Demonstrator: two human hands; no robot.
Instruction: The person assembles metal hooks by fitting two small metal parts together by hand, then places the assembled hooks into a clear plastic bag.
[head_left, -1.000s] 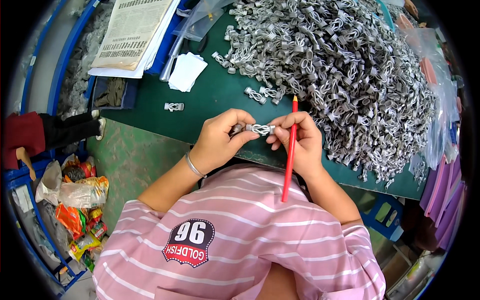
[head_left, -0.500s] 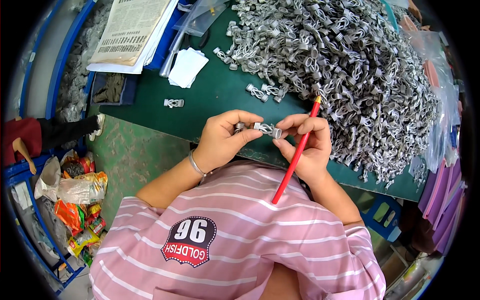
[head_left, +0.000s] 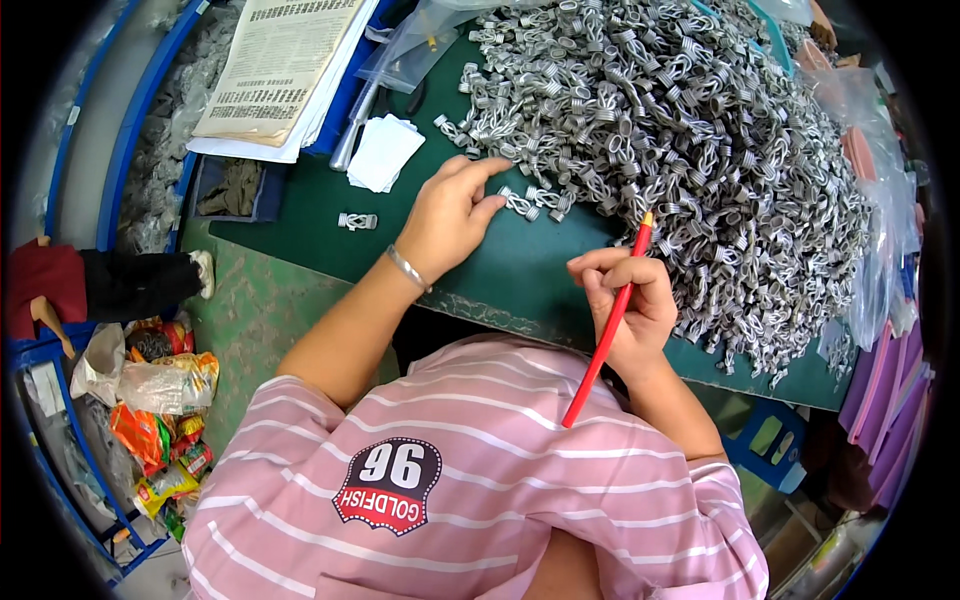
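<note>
My left hand (head_left: 452, 216) reaches forward over the green table (head_left: 520, 270), its fingertips on a small grey coiled metal part (head_left: 520, 203) at the near edge of a big heap of such parts (head_left: 690, 150). A thin bracelet circles that wrist. My right hand (head_left: 630, 305) stays close to my body and is closed around a long red pencil (head_left: 607, 325), which slants from the heap's edge down toward my pink striped shirt.
One lone coiled part (head_left: 357, 221) lies at the table's left edge. White paper slips (head_left: 383, 152), a printed sheet (head_left: 275, 65) and a clear bag (head_left: 410, 55) lie at the far left. Clear bags (head_left: 880, 200) flank the heap at right. Snack wrappers (head_left: 150, 420) fill a blue rack below left.
Both hands held one coiled part between them near my chest. Now they have separated: the left hand has moved forward to the heap, and the right keeps only the pencil.
</note>
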